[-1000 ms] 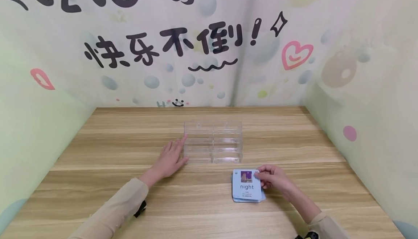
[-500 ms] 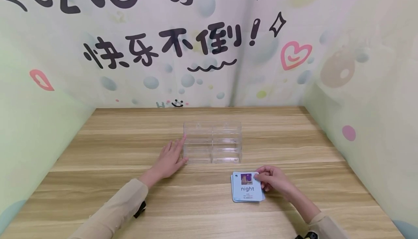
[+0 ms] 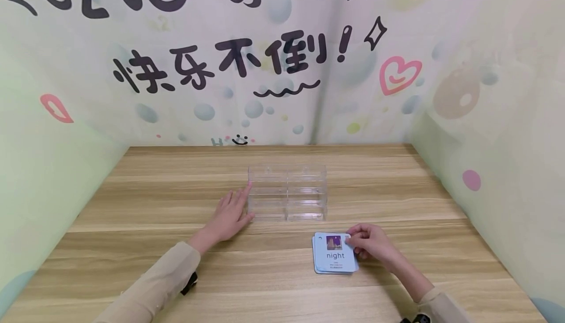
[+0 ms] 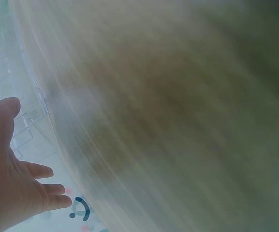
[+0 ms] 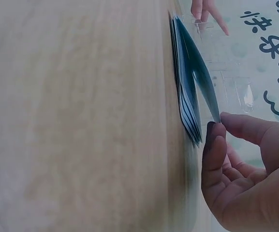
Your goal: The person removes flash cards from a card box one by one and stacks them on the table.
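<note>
A clear plastic rack (image 3: pixel 288 193) with tiers in two columns stands mid-table in the head view. Against its left side my left hand (image 3: pixel 228 216) rests with fingers extended; the same left hand (image 4: pixel 13 179) has spread fingers in the left wrist view. Nearer the front right lies a stack of light blue cards, the top card (image 3: pixel 335 259) reading "night" under a small purple picture. My right hand (image 3: pixel 371 242) pinches that card's right edge between thumb and fingers. In the right wrist view the top card (image 5: pixel 208 89) is raised at the pinched edge, apart from the lower cards (image 5: pixel 185 104).
A wood-grain table (image 3: pixel 176 175) spreads under everything. A printed cloth (image 3: pixel 282 112) with black lettering hangs behind it, and pale cloth sides (image 3: pixel 499 166) border the left and right.
The top card has shifted slightly toward me and to the right, covering cards that showed at the stack's right corner. My left hand and the rack stay in place.
</note>
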Demonstrator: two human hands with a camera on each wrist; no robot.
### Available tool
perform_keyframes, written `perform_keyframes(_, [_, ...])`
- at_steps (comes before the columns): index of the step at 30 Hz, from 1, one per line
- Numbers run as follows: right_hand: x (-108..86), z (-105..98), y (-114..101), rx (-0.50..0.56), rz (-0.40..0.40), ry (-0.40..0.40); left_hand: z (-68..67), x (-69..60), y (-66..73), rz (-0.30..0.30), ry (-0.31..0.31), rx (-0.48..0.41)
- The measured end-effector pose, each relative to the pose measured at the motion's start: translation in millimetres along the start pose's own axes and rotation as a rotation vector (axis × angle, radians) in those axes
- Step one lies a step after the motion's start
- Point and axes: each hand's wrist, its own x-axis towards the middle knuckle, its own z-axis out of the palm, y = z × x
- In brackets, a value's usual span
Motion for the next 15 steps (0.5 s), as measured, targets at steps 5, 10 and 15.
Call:
perform_keyframes(5, [-1.2, 0.6, -2.0, -0.027, -0.009, 0.004, 0.0, -0.1, 0.5, -0.005, -0.001, -0.001])
perform_keyframes(10, [-2.2, 0.7, -3.5, -0.058, -0.009, 0.025, -1.3, -0.7, 2.1, -0.011, -0.002, -0.008])
perform_keyframes(15, [-3.4, -0.5, -2.6, -0.068, -0.033, 0.025, -0.9, -0.7, 1.7, -0.008, 0.002, -0.004])
